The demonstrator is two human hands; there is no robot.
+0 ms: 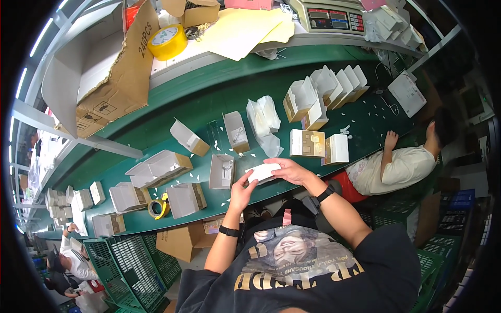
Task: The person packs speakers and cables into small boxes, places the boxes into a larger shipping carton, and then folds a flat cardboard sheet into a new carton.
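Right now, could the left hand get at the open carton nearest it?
Probably yes: the open carton stands just left of the left hand, with nothing visible between them. That hand holds a white, box-like item, though the right hand also grips it and could perhaps keep it.

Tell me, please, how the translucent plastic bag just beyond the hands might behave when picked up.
The plastic bag would probably sag and crumple, since its near end lies loose and wrinkled. Its glossy film might feel slippery. With whitish contents bunched toward its far end, it may hang unevenly.
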